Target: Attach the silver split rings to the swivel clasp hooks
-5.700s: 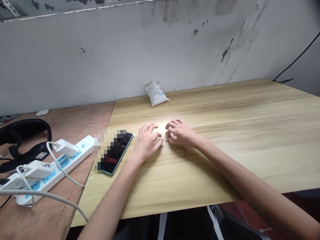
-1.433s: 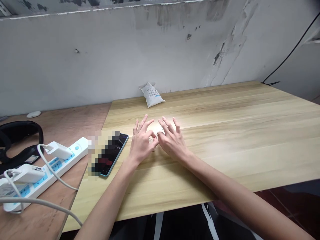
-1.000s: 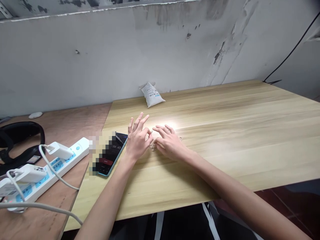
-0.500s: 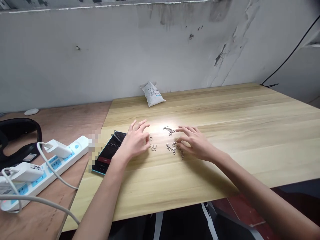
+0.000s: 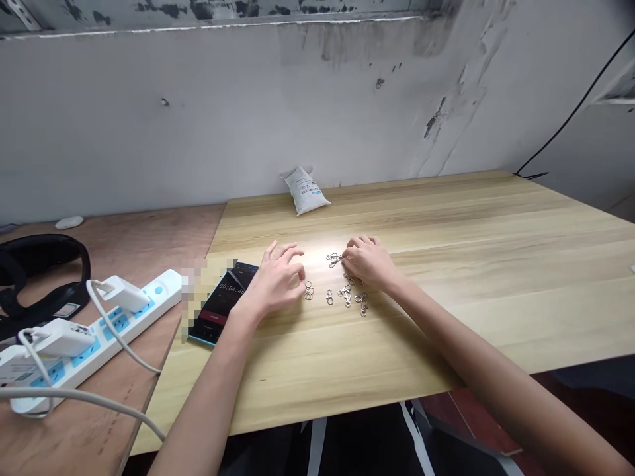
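Several small metal rings and clasps (image 5: 346, 295) lie scattered on the pale wooden table (image 5: 446, 277). My left hand (image 5: 276, 283) rests on the table with its fingers curled loosely, its fingertips beside a few linked rings (image 5: 308, 291). My right hand (image 5: 367, 262) lies to the right with its fingers bent over a small cluster of clasps (image 5: 334, 259), touching it. Whether the fingers pinch a piece is hidden.
A phone (image 5: 224, 302) with a running timer lies left of my left hand. A white power strip (image 5: 94, 330) with plugged chargers and cables sits on the brown table at left, beside a black headset (image 5: 40, 271). A small white bag (image 5: 306, 190) leans near the wall.
My hands were close together over the pieces, then parted. My right hand swung out to the right and has now come back to the far cluster of clasps; my left hand has lowered.
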Available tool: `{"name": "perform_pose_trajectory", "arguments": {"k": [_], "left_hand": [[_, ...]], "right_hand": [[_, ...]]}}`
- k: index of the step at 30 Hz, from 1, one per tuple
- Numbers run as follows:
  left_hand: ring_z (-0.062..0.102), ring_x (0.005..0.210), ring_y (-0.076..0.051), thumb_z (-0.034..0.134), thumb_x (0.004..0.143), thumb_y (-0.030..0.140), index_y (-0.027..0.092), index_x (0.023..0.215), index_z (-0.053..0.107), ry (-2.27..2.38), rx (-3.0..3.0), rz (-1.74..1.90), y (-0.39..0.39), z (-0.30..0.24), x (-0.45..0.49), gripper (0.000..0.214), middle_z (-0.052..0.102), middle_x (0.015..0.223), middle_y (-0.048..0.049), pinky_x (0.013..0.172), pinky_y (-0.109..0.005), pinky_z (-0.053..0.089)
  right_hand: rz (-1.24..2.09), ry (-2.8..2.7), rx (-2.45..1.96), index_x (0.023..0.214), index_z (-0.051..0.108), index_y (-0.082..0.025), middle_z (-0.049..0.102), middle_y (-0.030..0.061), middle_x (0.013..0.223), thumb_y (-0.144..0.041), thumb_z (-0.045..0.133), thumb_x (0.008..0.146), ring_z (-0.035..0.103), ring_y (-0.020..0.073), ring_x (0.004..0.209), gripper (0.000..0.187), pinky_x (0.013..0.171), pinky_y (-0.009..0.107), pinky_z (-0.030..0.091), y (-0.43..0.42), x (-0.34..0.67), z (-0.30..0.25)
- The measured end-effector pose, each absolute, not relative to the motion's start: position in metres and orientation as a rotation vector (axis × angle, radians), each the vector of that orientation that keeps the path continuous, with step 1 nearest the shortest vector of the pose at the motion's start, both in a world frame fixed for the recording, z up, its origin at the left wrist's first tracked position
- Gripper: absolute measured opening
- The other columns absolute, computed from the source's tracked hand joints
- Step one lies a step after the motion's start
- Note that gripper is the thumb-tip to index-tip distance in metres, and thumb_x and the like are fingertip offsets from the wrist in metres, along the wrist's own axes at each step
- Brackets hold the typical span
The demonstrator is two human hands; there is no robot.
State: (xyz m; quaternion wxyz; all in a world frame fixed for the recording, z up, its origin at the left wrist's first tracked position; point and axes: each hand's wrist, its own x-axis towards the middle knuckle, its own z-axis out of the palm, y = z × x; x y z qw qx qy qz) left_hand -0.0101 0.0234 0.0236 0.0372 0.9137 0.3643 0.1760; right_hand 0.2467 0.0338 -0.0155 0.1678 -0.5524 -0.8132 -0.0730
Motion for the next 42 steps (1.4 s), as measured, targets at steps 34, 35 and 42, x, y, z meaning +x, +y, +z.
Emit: {"name": "perform_pose_trajectory", "arguments": {"k": [34,35,42], "left_hand": [[0.053,0.119,-0.025,0.064,0.086,0.023,0.026,0.081,0.07,1.362,2.484,0.919,0.013,0.011,0.025,0.009,0.064,0.12,-0.0022,0.11,-0.053,0.031],[0.052,0.122,-0.026,0.064,0.086,0.022,0.025,0.08,0.069,1.386,2.515,0.937,0.014,0.011,0.024,0.009,0.064,0.121,-0.0027,0.112,-0.054,0.028],[0.044,0.134,-0.028,0.065,0.086,0.022,0.025,0.084,0.07,1.317,2.712,1.101,0.016,0.01,0.022,0.006,0.061,0.127,-0.0047,0.116,-0.058,0.024]], "right_hand": [[0.152,-2.139,-1.092,0.087,0.069,-0.023,0.068,0.0044,0.095,-0.022,0.062,0.086,0.059,0.0212,0.096,0.007,0.089,0.039,0.044,0.005,0.226,-0.008],[0.031,-2.225,-1.066,0.089,0.07,-0.024,0.068,0.0049,0.1,-0.022,0.062,0.086,0.058,0.0222,0.1,0.008,0.095,0.042,0.041,0.004,0.227,-0.007],[0.005,-2.164,-1.128,0.096,0.072,-0.023,0.066,0.0089,0.111,-0.037,0.063,0.09,0.058,0.0245,0.106,0.018,0.097,0.046,0.039,0.007,0.226,-0.008]]}}
